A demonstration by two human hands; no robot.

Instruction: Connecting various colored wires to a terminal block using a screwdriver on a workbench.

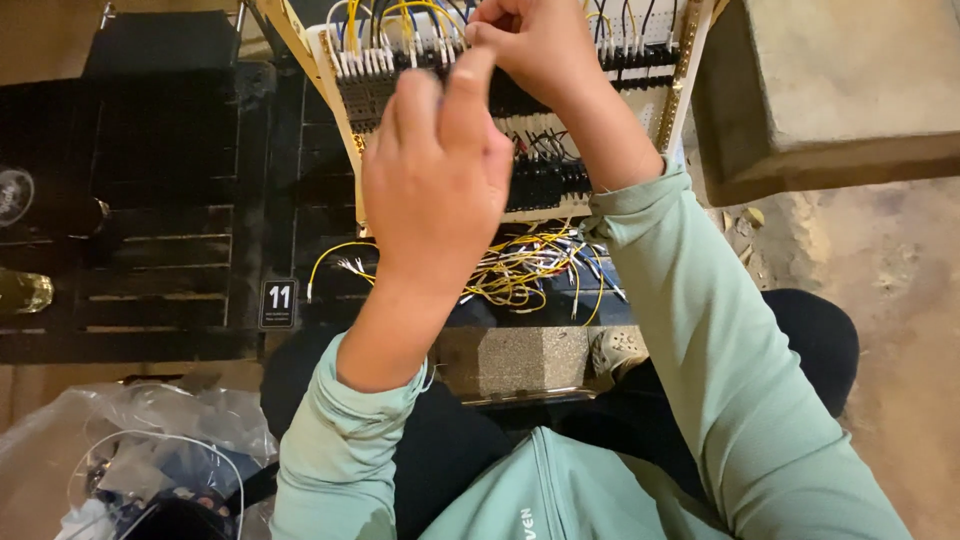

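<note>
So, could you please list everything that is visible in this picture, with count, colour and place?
wiring panel: one, white with black terminal rows, top centre
loose wires: a bundle, yellow and white, below the panel
black crate: one, left
small sign: one, black with white print, on the crate's right edge
plastic bag: one, clear, bottom left
grey block: one, centre, under the wires
concrete block: one, beige, top right
sleeves: two, pale green
left hand: one, raised in front of the panel
right hand: one, fingers at the panel's top wires
</note>
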